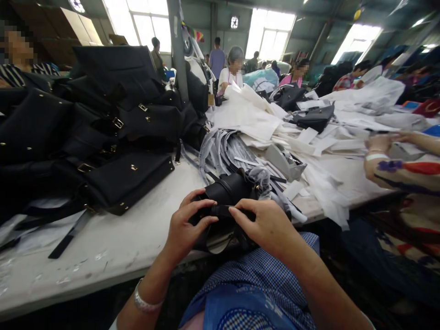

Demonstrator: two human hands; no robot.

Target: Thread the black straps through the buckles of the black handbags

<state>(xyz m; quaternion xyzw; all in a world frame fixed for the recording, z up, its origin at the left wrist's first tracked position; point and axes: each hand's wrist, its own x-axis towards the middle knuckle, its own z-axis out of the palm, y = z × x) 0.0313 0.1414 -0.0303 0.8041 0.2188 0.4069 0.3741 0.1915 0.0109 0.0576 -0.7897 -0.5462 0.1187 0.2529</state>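
A black handbag [232, 189] lies at the table's front edge, close to my body. In front of it, a short black strap [222, 211] stretches between my two hands. The thumb and fingers of my left hand [189, 217] close on its left part, against the bag. My right hand [259, 220] pinches the strap's right part between thumb and forefinger. Clear plastic wrap [261, 181] bunches at the bag's right end. Below my hands hangs a dark loop that I cannot make out well.
Black bags [127, 176] with gold-coloured clasps are heaped on the left of the white table [137, 238]. Plastic-wrapped straps [220, 151] lie behind my hands, with white paper sheets [247, 114] beyond. At the right, a co-worker's arm [395, 169] reaches over the table.
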